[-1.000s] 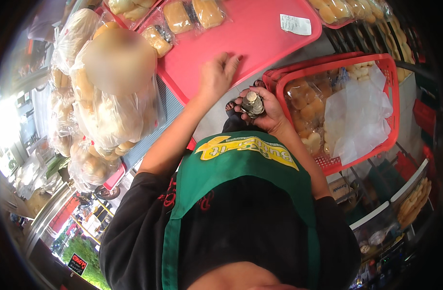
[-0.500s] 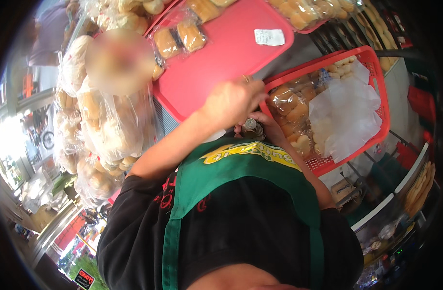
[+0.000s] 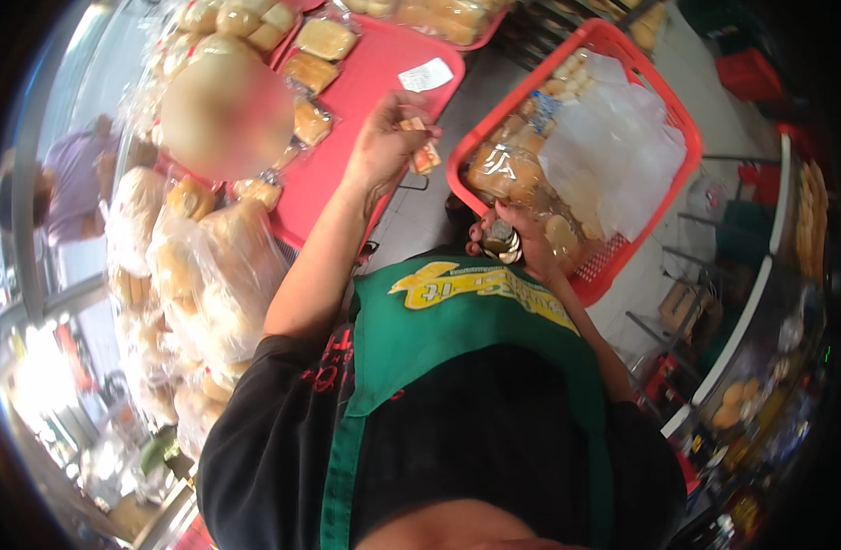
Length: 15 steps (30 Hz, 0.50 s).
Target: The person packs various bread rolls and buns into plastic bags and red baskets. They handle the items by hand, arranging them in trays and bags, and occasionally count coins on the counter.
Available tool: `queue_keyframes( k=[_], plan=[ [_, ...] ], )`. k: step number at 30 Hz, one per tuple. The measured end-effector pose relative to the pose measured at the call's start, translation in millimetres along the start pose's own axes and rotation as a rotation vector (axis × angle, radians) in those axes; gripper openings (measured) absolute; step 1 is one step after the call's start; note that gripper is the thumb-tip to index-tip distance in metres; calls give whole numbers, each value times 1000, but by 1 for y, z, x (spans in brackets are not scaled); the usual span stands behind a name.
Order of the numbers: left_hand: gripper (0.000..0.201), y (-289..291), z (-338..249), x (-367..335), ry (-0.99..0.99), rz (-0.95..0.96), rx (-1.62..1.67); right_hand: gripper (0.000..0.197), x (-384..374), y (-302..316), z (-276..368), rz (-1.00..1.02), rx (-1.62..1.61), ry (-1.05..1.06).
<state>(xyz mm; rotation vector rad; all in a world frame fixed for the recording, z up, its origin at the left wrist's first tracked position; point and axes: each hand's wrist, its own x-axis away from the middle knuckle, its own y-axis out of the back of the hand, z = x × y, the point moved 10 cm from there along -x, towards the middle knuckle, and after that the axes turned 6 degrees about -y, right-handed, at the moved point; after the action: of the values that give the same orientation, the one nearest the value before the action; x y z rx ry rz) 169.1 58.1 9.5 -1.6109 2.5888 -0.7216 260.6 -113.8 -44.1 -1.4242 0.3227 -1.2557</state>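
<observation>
Pinching a folded orange note (image 3: pixel 425 158) between thumb and fingers, the left hand (image 3: pixel 388 142) appears above the right edge of a red tray (image 3: pixel 374 69). Just beyond that hand a white paper slip (image 3: pixel 426 74) lies on the tray; to its left sit small wrapped breads (image 3: pixel 312 121), and farther left, nearer the body, bulky bagged bread (image 3: pixel 223 266). The right hand (image 3: pixel 527 243), closer to the body, cups a heap of coins (image 3: pixel 501 240), fingers curled around them. Just beyond and right of it stands a red basket (image 3: pixel 594 266) holding bread partly covered by translucent sheeting (image 3: pixel 613 137).
</observation>
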Motion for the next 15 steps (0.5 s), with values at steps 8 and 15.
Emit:
queue_keyframes(
  k=[8,15],
  plan=[
    [38,-91,95,42,303,212,321,26,94,51,-38,-111,-192,169],
    [32,-170,137,77,351,317,220,28,162,83,-40,-149,-201,293]
  ],
)
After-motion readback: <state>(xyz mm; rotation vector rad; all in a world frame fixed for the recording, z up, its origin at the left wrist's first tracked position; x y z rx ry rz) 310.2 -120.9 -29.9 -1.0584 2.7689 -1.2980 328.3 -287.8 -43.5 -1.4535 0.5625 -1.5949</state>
